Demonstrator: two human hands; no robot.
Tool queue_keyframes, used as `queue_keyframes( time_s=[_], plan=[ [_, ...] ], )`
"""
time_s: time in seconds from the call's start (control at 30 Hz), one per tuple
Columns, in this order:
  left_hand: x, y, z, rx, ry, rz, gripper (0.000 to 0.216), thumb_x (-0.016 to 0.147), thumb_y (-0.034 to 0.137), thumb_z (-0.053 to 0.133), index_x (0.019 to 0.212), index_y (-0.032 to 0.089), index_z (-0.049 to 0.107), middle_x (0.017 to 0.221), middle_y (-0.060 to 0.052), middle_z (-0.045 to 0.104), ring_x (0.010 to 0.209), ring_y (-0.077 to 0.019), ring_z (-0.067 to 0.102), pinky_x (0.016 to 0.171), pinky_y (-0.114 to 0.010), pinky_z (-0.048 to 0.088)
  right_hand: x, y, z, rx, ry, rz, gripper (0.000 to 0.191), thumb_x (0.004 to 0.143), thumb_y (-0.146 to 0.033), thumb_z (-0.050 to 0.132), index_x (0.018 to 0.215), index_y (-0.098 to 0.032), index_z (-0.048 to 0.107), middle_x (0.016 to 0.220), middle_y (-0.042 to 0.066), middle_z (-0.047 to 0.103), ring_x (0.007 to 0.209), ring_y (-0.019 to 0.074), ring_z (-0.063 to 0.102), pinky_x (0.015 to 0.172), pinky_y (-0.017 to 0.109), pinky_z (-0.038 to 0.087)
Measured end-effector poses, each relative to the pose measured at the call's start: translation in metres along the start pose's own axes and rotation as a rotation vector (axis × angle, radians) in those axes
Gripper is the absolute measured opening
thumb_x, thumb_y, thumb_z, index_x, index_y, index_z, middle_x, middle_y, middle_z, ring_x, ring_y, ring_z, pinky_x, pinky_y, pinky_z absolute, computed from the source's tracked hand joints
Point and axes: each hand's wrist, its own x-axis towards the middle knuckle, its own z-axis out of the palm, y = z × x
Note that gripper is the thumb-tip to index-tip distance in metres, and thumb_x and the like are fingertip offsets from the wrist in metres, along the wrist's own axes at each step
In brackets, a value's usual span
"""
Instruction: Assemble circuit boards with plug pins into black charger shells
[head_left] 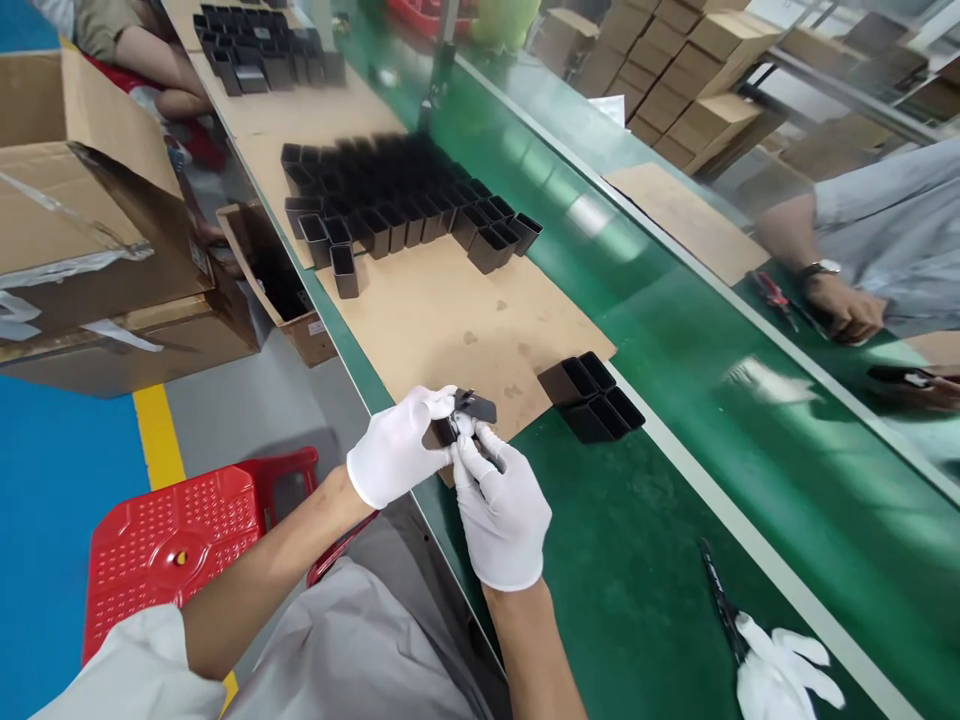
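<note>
Both my hands wear white gloves and meet over the near edge of a brown cardboard sheet (450, 310). My left hand (394, 450) is closed around a small black plastic part (471, 408). My right hand (499, 505) pinches the same part from below with thumb and forefinger. Just to the right, a cluster of three black open-topped box parts (592, 398) lies at the sheet's corner. A large batch of several like boxes (405, 200) stands farther back on the cardboard.
A green conveyor belt (675, 330) runs diagonally. A white glove (784, 675) with a black tool (716, 590) lies at the lower right. Another person's hand (844, 305) rests across the belt. A red stool (180, 530) and cardboard cartons (90, 210) stand at my left.
</note>
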Motion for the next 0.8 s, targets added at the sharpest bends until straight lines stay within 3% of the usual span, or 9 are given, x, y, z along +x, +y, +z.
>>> queue_keyframes(
  time_s=[0.2, 0.37, 0.53, 0.63, 0.8],
  plan=[
    [-0.001, 0.000, 0.003, 0.017, 0.021, -0.036, 0.038, 0.083, 0.021, 0.085, 0.116, 0.026, 0.065, 0.113, -0.004, 0.083, 0.106, -0.0240, 0.086, 0.090, -0.033, 0.073, -0.001, -0.005, 0.005, 0.041, 0.040, 0.030, 0.023, 0.104, -0.020, 0.073, 0.121, -0.027, 0.087, 0.127, 0.011, 0.085, 0.111, 0.0261, 0.086, 0.094, 0.037, 0.075],
    [-0.002, -0.001, 0.001, 0.010, 0.026, -0.004, 0.049, 0.077, 0.016, 0.085, 0.120, 0.025, 0.063, 0.118, -0.005, 0.082, 0.108, -0.0245, 0.086, 0.090, -0.033, 0.073, 0.001, -0.012, 0.003, 0.069, 0.117, 0.022, 0.023, 0.104, -0.017, 0.074, 0.123, -0.026, 0.083, 0.127, 0.010, 0.086, 0.109, 0.0238, 0.087, 0.094, 0.037, 0.074],
    [-0.005, -0.001, 0.000, 0.007, 0.023, -0.006, 0.056, 0.074, 0.014, 0.086, 0.123, 0.025, 0.062, 0.121, -0.005, 0.082, 0.108, -0.0250, 0.086, 0.089, -0.035, 0.073, 0.007, -0.014, -0.003, 0.050, 0.218, 0.083, 0.016, 0.097, -0.023, 0.085, 0.110, -0.026, 0.077, 0.104, 0.006, 0.085, 0.092, 0.0224, 0.084, 0.080, 0.037, 0.072],
    [-0.005, 0.000, 0.001, 0.011, 0.023, -0.028, 0.056, 0.073, 0.015, 0.089, 0.121, 0.025, 0.063, 0.119, -0.005, 0.082, 0.107, -0.0256, 0.086, 0.088, -0.036, 0.073, 0.011, -0.013, -0.006, 0.022, 0.182, 0.139, 0.020, 0.094, -0.029, 0.088, 0.108, -0.023, 0.076, 0.097, 0.006, 0.082, 0.087, 0.0226, 0.081, 0.076, 0.036, 0.069],
    [-0.003, 0.001, 0.001, 0.016, 0.009, -0.048, 0.052, 0.077, 0.021, 0.090, 0.122, 0.026, 0.064, 0.117, -0.005, 0.082, 0.101, -0.0239, 0.086, 0.087, -0.036, 0.072, 0.012, -0.010, -0.001, 0.013, 0.044, 0.126, 0.033, 0.100, -0.030, 0.077, 0.133, -0.022, 0.076, 0.118, 0.012, 0.083, 0.104, 0.0271, 0.083, 0.089, 0.041, 0.069]
  ],
)
